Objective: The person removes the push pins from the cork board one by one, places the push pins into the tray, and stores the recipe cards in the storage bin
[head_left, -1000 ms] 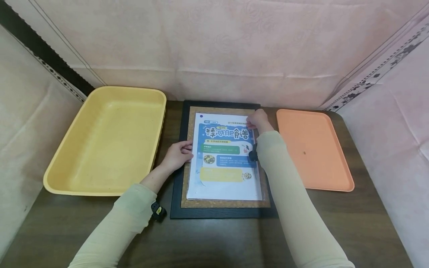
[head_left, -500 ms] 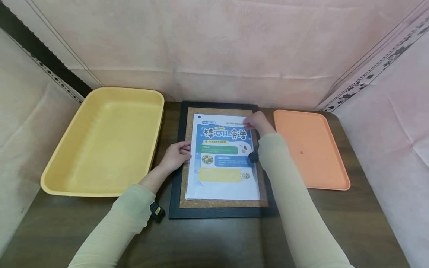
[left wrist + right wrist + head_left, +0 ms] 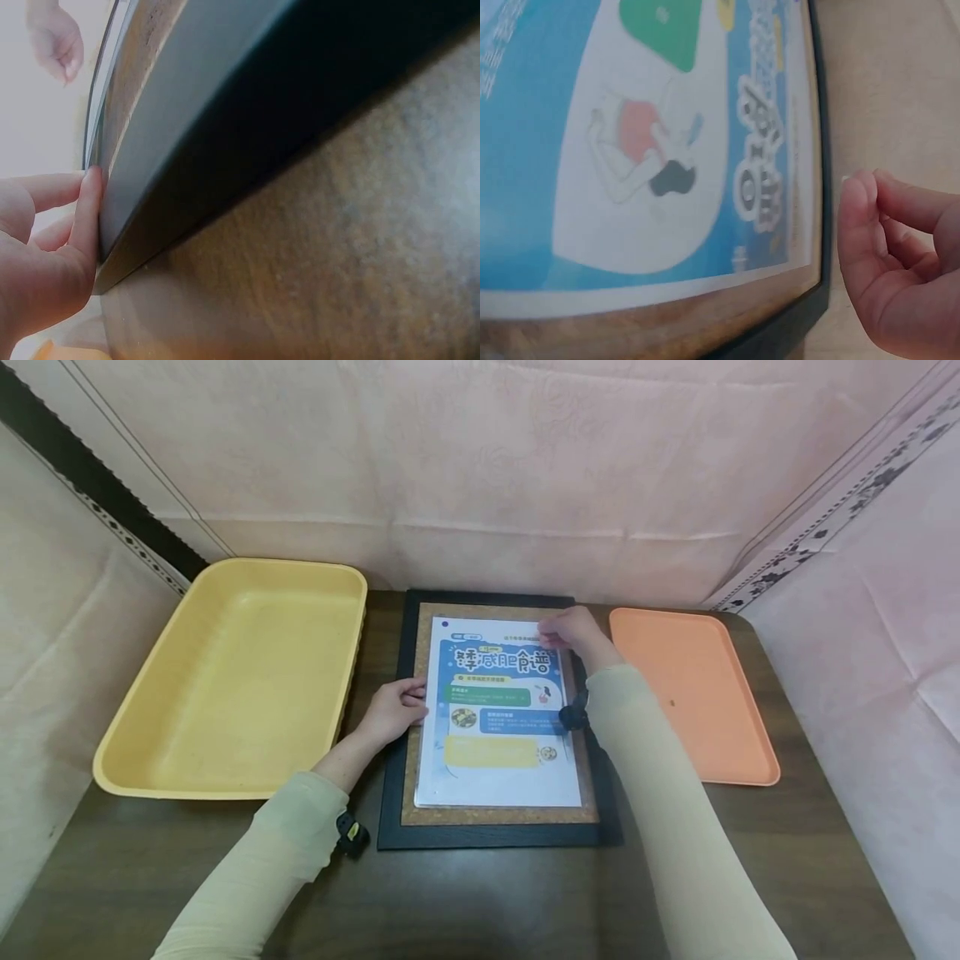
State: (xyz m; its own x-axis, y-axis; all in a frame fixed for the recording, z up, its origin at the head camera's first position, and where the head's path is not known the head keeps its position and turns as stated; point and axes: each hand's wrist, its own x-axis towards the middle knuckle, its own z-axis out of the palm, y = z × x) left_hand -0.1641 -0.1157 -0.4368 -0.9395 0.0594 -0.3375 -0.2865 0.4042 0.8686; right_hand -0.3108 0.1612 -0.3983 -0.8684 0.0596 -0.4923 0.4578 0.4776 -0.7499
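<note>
A printed sheet, blue, green and yellow with large characters, lies on a cork board in a black frame. A purple pushpin sits at its top left corner. My left hand lies over the frame's left side, fingertips at the sheet's left edge; the left wrist view shows its thumb and fingers there. My right hand is over the sheet's top right corner, thumb and forefinger pinching a small pale pin, mostly hidden by the fingertips.
To the left of the frame stands a large, deep yellow tray. A flat orange tray lies on the right, a small dark spot on it. Pink patterned cloth hangs behind the dark wooden table.
My right fingertips have shifted slightly left over the sheet's top right corner, and the right wrist has turned a little outward. The left hand and the sheet stay in place.
</note>
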